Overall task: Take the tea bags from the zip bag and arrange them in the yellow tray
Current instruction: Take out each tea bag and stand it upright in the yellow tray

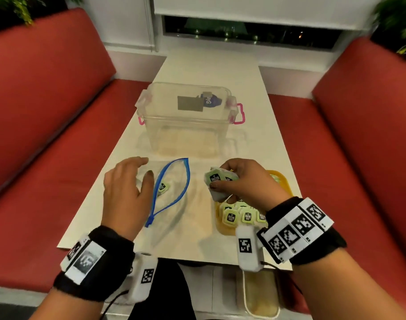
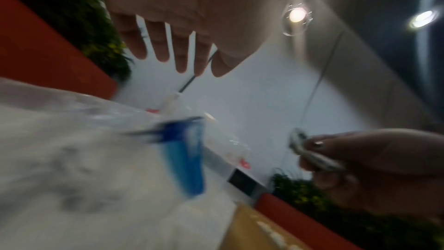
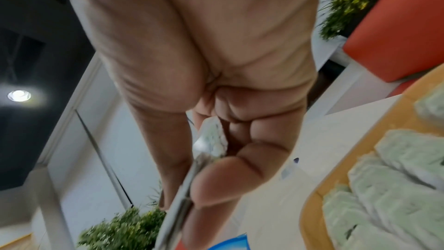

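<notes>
— How does the person's left hand (image 1: pixel 125 188) sit?
— Palm down, fingers (image 2: pixel 163 45) straight and slightly spread, thumb out to the side, gripping nothing.
— And the right hand (image 1: pixel 243 183)?
— Raised, its fingers (image 3: pixel 216 182) curled inward and thumb pressed across, pinching a small bundle.
— The wrists?
— Each forearm reaches forward, wearing a black band with white marker blocks.

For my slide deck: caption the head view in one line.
Right hand holds tea bags above the yellow tray; open left hand hovers beside the zip bag.
</notes>
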Action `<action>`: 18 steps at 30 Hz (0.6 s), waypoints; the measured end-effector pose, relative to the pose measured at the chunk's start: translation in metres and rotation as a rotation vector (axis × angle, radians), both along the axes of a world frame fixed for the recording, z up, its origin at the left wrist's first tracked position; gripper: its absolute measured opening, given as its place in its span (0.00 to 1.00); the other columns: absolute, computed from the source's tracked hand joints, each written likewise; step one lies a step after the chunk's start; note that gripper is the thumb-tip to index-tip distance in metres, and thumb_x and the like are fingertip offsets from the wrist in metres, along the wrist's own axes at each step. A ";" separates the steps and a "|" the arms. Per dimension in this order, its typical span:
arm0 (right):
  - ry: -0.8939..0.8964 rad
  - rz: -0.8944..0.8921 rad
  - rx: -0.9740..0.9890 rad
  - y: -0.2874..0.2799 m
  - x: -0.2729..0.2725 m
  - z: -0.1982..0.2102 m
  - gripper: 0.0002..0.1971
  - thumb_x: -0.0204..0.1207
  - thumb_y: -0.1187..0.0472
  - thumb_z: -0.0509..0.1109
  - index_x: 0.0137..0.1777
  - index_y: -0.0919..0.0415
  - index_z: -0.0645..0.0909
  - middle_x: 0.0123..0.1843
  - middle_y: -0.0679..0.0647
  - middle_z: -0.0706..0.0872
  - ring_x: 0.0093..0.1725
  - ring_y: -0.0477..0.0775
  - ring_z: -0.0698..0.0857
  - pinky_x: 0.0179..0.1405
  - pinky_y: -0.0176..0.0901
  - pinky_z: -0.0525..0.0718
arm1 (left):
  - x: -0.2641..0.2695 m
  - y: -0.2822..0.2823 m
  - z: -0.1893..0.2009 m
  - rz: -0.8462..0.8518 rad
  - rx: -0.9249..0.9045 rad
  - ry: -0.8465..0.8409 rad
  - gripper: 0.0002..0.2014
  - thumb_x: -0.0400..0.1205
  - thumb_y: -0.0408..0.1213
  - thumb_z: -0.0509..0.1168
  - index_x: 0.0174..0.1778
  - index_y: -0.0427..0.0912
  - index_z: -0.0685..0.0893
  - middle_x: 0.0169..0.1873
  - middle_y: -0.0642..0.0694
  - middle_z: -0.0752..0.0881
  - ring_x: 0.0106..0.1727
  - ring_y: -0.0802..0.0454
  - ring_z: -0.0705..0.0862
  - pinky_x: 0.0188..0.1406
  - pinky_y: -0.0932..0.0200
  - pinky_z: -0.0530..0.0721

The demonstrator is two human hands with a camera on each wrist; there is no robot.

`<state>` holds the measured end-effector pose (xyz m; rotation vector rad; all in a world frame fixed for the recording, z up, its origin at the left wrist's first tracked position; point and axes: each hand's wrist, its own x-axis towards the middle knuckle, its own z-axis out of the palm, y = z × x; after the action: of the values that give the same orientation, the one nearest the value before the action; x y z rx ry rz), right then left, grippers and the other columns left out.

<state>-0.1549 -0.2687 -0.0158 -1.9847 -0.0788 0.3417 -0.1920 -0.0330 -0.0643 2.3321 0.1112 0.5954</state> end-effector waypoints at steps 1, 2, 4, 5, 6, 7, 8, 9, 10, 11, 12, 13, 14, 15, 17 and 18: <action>-0.006 -0.014 -0.001 -0.005 -0.001 -0.001 0.13 0.69 0.65 0.80 0.49 0.69 0.81 0.37 0.63 0.88 0.27 0.51 0.88 0.24 0.39 0.83 | 0.003 -0.015 0.008 -0.110 -0.034 -0.006 0.11 0.85 0.36 0.61 0.62 0.47 0.81 0.60 0.54 0.81 0.62 0.52 0.74 0.63 0.56 0.71; -0.015 -0.021 -0.020 -0.008 -0.001 -0.003 0.13 0.68 0.64 0.80 0.48 0.68 0.82 0.38 0.64 0.89 0.29 0.54 0.89 0.25 0.40 0.84 | 0.006 -0.029 0.014 -0.208 -0.080 0.011 0.10 0.86 0.37 0.61 0.60 0.47 0.83 0.57 0.57 0.81 0.58 0.56 0.77 0.60 0.55 0.75; -0.030 -0.029 -0.049 -0.015 -0.002 -0.004 0.12 0.68 0.64 0.80 0.48 0.67 0.82 0.40 0.65 0.90 0.32 0.57 0.90 0.27 0.42 0.85 | 0.015 -0.059 0.022 -0.366 -0.181 0.114 0.09 0.85 0.40 0.62 0.59 0.49 0.83 0.53 0.60 0.83 0.49 0.65 0.80 0.51 0.64 0.78; -0.026 -0.026 -0.047 -0.018 -0.002 -0.005 0.12 0.68 0.63 0.79 0.48 0.66 0.82 0.39 0.64 0.91 0.33 0.58 0.90 0.28 0.43 0.85 | 0.019 -0.071 0.024 -0.426 -0.234 0.182 0.08 0.85 0.41 0.63 0.58 0.50 0.83 0.53 0.60 0.83 0.49 0.68 0.81 0.47 0.70 0.78; -0.021 -0.029 -0.035 -0.022 -0.003 -0.004 0.12 0.69 0.64 0.79 0.48 0.66 0.81 0.38 0.63 0.91 0.33 0.58 0.91 0.29 0.43 0.85 | 0.023 -0.083 0.023 -0.478 -0.275 0.239 0.07 0.84 0.42 0.64 0.57 0.51 0.83 0.52 0.60 0.85 0.49 0.71 0.82 0.44 0.73 0.78; -0.019 -0.034 -0.025 -0.024 -0.004 -0.004 0.12 0.69 0.64 0.79 0.47 0.67 0.81 0.37 0.63 0.91 0.33 0.57 0.91 0.28 0.43 0.85 | 0.027 -0.092 0.021 -0.512 -0.298 0.275 0.06 0.83 0.42 0.65 0.55 0.51 0.83 0.50 0.59 0.86 0.48 0.71 0.83 0.43 0.73 0.79; -0.027 -0.044 -0.031 -0.028 -0.005 -0.005 0.11 0.69 0.64 0.79 0.47 0.67 0.81 0.36 0.63 0.91 0.31 0.54 0.90 0.27 0.41 0.85 | 0.031 -0.099 0.018 -0.535 -0.315 0.296 0.04 0.83 0.41 0.66 0.52 0.51 0.83 0.47 0.58 0.87 0.45 0.69 0.84 0.43 0.70 0.81; -0.044 -0.063 -0.051 -0.034 -0.006 -0.005 0.11 0.68 0.65 0.79 0.46 0.68 0.82 0.35 0.62 0.90 0.29 0.50 0.89 0.27 0.39 0.86 | 0.035 -0.106 0.015 -0.551 -0.336 0.312 0.02 0.83 0.40 0.66 0.50 0.51 0.83 0.44 0.57 0.87 0.42 0.66 0.85 0.44 0.65 0.84; -0.058 -0.073 -0.068 -0.040 -0.006 -0.006 0.11 0.68 0.65 0.79 0.46 0.67 0.82 0.34 0.61 0.90 0.28 0.48 0.89 0.27 0.38 0.86 | 0.037 -0.112 0.012 -0.557 -0.365 0.325 0.02 0.83 0.39 0.67 0.48 0.50 0.83 0.42 0.55 0.88 0.40 0.62 0.86 0.43 0.61 0.85; -0.065 -0.073 -0.064 -0.044 -0.006 -0.008 0.11 0.68 0.65 0.79 0.46 0.67 0.82 0.35 0.60 0.90 0.29 0.48 0.89 0.29 0.39 0.87 | 0.039 -0.115 0.010 -0.554 -0.400 0.336 0.01 0.83 0.38 0.67 0.48 0.49 0.83 0.40 0.54 0.87 0.39 0.59 0.86 0.41 0.59 0.86; -0.062 -0.081 -0.039 -0.051 -0.005 -0.011 0.11 0.68 0.65 0.80 0.47 0.66 0.82 0.37 0.61 0.90 0.32 0.52 0.90 0.32 0.42 0.88 | 0.041 -0.119 0.008 -0.558 -0.436 0.345 0.02 0.83 0.36 0.67 0.47 0.48 0.83 0.40 0.54 0.87 0.38 0.58 0.85 0.39 0.60 0.86; -0.050 -0.105 -0.001 -0.058 -0.005 -0.013 0.12 0.68 0.66 0.79 0.49 0.66 0.82 0.39 0.63 0.90 0.35 0.57 0.91 0.35 0.45 0.89 | 0.042 -0.124 0.007 -0.566 -0.477 0.354 0.02 0.83 0.35 0.66 0.47 0.47 0.83 0.40 0.54 0.87 0.38 0.57 0.85 0.37 0.62 0.86; -0.028 -0.140 0.047 -0.067 -0.004 -0.016 0.12 0.70 0.67 0.78 0.51 0.66 0.82 0.40 0.64 0.90 0.36 0.60 0.91 0.37 0.47 0.89 | 0.043 -0.129 0.006 -0.574 -0.518 0.361 0.02 0.83 0.34 0.66 0.48 0.46 0.83 0.40 0.53 0.87 0.38 0.58 0.85 0.36 0.64 0.85; -0.005 -0.174 0.104 -0.074 -0.004 -0.017 0.11 0.72 0.69 0.76 0.52 0.68 0.81 0.39 0.64 0.89 0.34 0.59 0.90 0.37 0.47 0.89 | 0.044 -0.132 0.005 -0.579 -0.552 0.363 0.03 0.83 0.34 0.66 0.47 0.46 0.83 0.41 0.52 0.88 0.38 0.59 0.86 0.35 0.65 0.84; 0.019 -0.222 0.208 -0.087 -0.006 -0.019 0.05 0.76 0.73 0.71 0.50 0.70 0.80 0.35 0.64 0.86 0.29 0.52 0.87 0.33 0.41 0.88 | 0.047 -0.138 0.002 -0.582 -0.577 0.371 0.04 0.83 0.33 0.66 0.47 0.47 0.84 0.43 0.50 0.89 0.38 0.58 0.87 0.36 0.64 0.85; 0.014 -0.230 0.224 -0.092 -0.007 -0.020 0.03 0.76 0.74 0.70 0.48 0.69 0.80 0.35 0.63 0.85 0.28 0.50 0.87 0.31 0.39 0.87 | 0.048 -0.140 0.000 -0.585 -0.576 0.377 0.05 0.83 0.33 0.66 0.47 0.48 0.84 0.43 0.49 0.89 0.39 0.56 0.87 0.38 0.62 0.86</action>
<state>-0.1618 -0.3609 -0.0355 -1.7476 0.1152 0.1880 -0.1437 -0.1731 -0.0640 1.7576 -0.2001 -0.1604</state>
